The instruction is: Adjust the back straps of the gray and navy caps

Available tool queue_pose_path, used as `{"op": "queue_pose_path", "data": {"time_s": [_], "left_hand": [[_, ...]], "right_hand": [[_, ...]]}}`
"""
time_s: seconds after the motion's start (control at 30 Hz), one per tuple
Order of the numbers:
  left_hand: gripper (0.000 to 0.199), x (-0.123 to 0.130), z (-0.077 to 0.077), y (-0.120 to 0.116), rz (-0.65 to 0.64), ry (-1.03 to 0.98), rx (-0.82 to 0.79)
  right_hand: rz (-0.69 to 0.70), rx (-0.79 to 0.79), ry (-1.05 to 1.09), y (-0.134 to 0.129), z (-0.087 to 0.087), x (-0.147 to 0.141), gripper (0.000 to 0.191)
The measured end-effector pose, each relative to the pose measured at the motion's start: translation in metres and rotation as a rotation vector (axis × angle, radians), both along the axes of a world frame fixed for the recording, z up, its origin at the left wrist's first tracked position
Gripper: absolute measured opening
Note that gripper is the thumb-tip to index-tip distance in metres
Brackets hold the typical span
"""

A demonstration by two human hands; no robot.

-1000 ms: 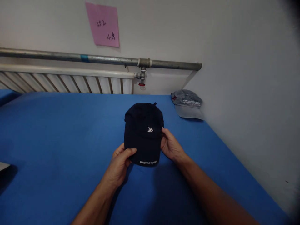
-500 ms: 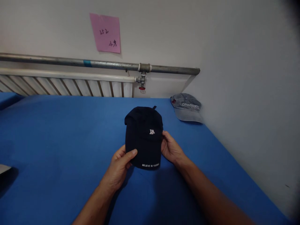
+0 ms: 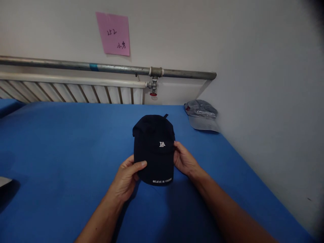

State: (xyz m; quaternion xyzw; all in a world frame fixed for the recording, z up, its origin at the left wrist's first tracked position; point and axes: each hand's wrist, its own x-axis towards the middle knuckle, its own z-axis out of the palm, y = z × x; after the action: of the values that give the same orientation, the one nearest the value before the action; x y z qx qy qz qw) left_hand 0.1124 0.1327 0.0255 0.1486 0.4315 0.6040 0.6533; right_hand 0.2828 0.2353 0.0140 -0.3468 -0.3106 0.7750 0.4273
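Observation:
A dark navy baseball cap (image 3: 153,148) with a white "LA" on its front and white lettering along the brim edge is held between my hands. My left hand (image 3: 129,175) grips the brim's left side, thumb on top and the other fingers mostly hidden beneath. On the opposite side, my right hand (image 3: 186,158) pinches the cap's edge where brim meets crown; its fingertips are partly hidden behind the cap. A short strap pokes out at the crown's back. Farther off, a grey baseball cap (image 3: 202,116) rests by the right wall.
The blue surface (image 3: 76,162) spreads under my hands. At its far side are a white radiator (image 3: 86,92), a metal pipe (image 3: 118,69) and a red-handled valve (image 3: 153,94). A pink paper (image 3: 113,33) hangs on the wall. Part of a white object (image 3: 4,181) shows at the left edge.
The navy cap has shifted slightly left and turned a little, its brim edge slightly lower. Both hands keep their hold. The grey cap stays in place.

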Motion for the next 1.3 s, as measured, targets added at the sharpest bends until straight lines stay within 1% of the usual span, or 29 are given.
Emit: {"op": "queue_pose_path", "data": {"time_s": [0.13, 0.37, 0.5, 0.7, 0.83, 1.0, 1.17, 1.3], "left_hand": [[0.030, 0.0020, 0.0009, 0.0014, 0.031, 0.040, -0.027], [0.025, 0.0040, 0.0024, 0.0006, 0.048, 0.065, -0.024], [0.022, 0.0039, 0.0035, -0.0009, 0.023, 0.070, 0.023], [0.022, 0.0028, 0.0041, -0.0020, -0.001, 0.081, 0.082], [0.020, 0.0000, 0.0023, -0.0028, -0.016, 0.091, 0.063], [0.019, -0.0012, -0.0003, -0.0021, -0.016, 0.111, 0.056], [0.021, -0.0008, 0.0008, -0.0022, -0.004, 0.120, 0.070], [0.020, -0.0024, 0.0016, -0.0029, -0.039, 0.115, 0.077]], "right_hand": [[0.011, 0.022, -0.008, -0.0006, -0.0002, -0.0004, 0.020], [0.006, 0.013, -0.021, -0.0001, -0.0007, 0.0001, 0.018], [0.007, 0.016, -0.021, 0.0010, -0.0015, 0.0001, 0.020], [0.003, 0.006, 0.001, 0.0012, -0.0024, 0.0001, 0.018], [-0.001, -0.022, 0.007, 0.0009, -0.0036, 0.0004, 0.017], [0.000, -0.011, 0.002, 0.0016, -0.0056, 0.0011, 0.021], [0.004, -0.007, -0.006, 0.0009, -0.0040, 0.0008, 0.018], [-0.002, -0.008, -0.001, 0.0000, -0.0020, 0.0001, 0.017]]}}
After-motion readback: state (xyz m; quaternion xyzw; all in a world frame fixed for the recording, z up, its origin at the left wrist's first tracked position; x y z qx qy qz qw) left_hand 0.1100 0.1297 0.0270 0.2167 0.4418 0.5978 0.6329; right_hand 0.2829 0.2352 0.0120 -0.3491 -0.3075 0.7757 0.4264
